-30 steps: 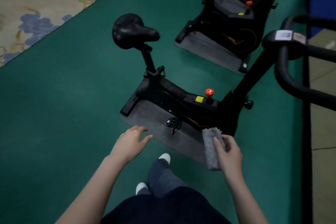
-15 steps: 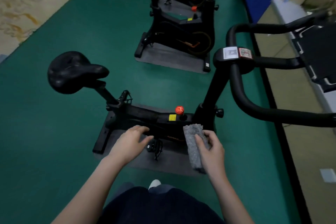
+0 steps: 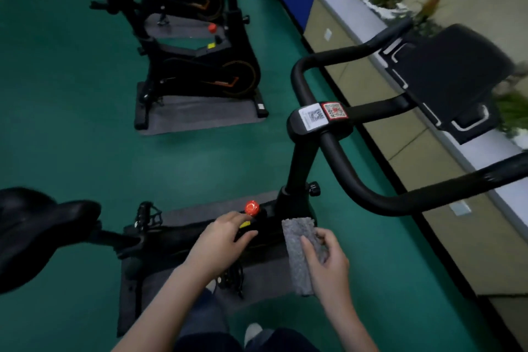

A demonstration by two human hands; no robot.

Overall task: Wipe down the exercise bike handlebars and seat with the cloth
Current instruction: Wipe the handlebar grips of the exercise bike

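Cloth held before the bike
Right hand (image 3: 328,263) pinches the grey cloth (image 3: 300,254) (folded); left hand (image 3: 220,246) hovers, fingers loosely spread, near the handlebars (image 3: 354,180).

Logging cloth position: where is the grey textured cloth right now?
Head view, lower centre-right: the grey textured cloth is gripped in the right hand, beside the left hand and just below-right of the red round knob.

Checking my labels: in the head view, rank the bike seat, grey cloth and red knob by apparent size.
1. Bike seat, largest, though close to the camera and cropped by the frame.
2. Grey cloth, in the right hand.
3. Red knob, smallest.
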